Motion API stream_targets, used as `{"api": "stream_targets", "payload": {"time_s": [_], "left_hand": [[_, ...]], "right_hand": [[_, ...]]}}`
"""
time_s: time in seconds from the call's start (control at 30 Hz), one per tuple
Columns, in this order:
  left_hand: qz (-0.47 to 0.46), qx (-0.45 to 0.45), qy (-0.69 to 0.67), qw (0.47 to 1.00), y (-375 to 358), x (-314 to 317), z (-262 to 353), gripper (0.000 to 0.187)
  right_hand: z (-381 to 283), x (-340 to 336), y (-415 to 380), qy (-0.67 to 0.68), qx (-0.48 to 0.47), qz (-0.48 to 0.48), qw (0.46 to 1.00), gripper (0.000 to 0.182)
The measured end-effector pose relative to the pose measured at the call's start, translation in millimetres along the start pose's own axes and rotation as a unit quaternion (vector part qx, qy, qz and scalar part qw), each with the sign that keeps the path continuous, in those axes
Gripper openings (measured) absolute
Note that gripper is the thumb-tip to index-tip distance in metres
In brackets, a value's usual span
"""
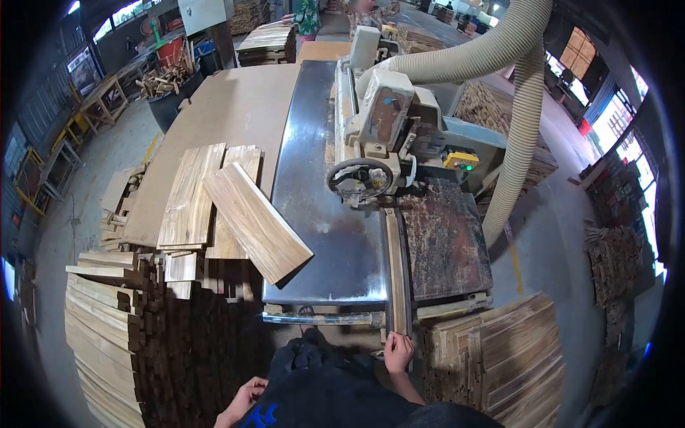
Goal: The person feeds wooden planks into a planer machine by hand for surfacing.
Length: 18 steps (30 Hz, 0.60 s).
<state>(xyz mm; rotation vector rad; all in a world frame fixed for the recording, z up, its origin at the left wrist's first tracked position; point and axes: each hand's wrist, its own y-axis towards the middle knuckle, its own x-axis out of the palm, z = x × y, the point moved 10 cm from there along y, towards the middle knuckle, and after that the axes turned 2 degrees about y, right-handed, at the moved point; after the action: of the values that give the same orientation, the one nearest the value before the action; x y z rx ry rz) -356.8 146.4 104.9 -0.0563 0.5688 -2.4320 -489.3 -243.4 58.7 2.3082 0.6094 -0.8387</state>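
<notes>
My right hand (398,352) is at the near end of a long wooden strip (394,274), its fingers closed at the strip's end. The strip lies lengthwise in the feed track of a rip saw (378,118), running toward the housing behind the handwheel (359,178). Low by my waist, my left hand (251,390) has its fingers curled in, and no object shows in it. A wide wooden board (257,221) rests at an angle, partly on the saw's steel table (325,250) and partly on other boards (191,196).
Stacked wood (103,342) stands at my left, another stack (510,357) at my right. A ribbed dust hose (524,121) curves down beside the saw. A control box (460,161) has a green light. Beyond the brown side table (250,93), people (308,18) are partly visible.
</notes>
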Motion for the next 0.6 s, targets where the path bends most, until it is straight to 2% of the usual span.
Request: {"api": "stream_targets", "payload": {"time_s": [0.07,0.1,0.2,0.23,0.3,0.33,0.4,0.43,0.5,0.53,0.6], "left_hand": [[0.052,-0.052,-0.03,0.997,7.1,-7.0,-10.9,0.017],[0.065,-0.009,-0.011,0.998,9.6,-6.5,0.1,0.014],[0.019,-0.026,-0.033,0.999,14.7,-6.5,-32.7,0.011],[0.018,-0.026,-0.032,0.999,16.7,-5.3,-24.7,0.011],[0.058,-0.198,-0.08,0.975,12.3,-5.7,-37.2,0.01],[0.057,-0.199,-0.078,0.975,13.8,-7.5,-44.9,0.01],[0.072,0.014,0.112,0.991,23.9,-17.5,-24.9,0.015],[0.071,0.013,0.112,0.991,23.5,-16.1,-24.9,0.015],[0.084,-0.062,0.064,0.992,19.5,-16.0,-39.8,0.02],[0.084,-0.065,0.064,0.992,17.4,-14.2,-39.3,0.02],[0.097,-0.126,0.079,0.984,14.7,-12.1,-34.0,0.023]], "right_hand": [[1.1,0.9,0.1,-0.001,-0.002,0.007,1.0,0.005],[1.9,0.5,0.0,0.006,-0.003,0.009,1.0,0.005],[7.2,3.7,-1.8,0.008,0.004,0.002,1.0,0.005],[7.2,3.6,-1.8,0.008,0.005,0.003,1.0,0.005],[6.0,2.1,-1.2,0.017,0.002,0.007,1.0,0.005],[5.6,2.3,-0.4,0.017,0.004,0.008,1.0,0.005],[6.4,1.5,-0.8,0.027,0.018,0.009,0.999,0.006],[6.5,1.2,-0.7,0.026,0.019,0.008,0.999,0.006],[7.8,1.6,-1.1,0.021,0.027,-0.001,0.999,0.006],[8.4,2.3,-1.9,0.021,0.029,-0.004,0.999,0.006],[9.6,2.8,-2.1,0.017,0.025,0.0,1.0,0.006]]}}
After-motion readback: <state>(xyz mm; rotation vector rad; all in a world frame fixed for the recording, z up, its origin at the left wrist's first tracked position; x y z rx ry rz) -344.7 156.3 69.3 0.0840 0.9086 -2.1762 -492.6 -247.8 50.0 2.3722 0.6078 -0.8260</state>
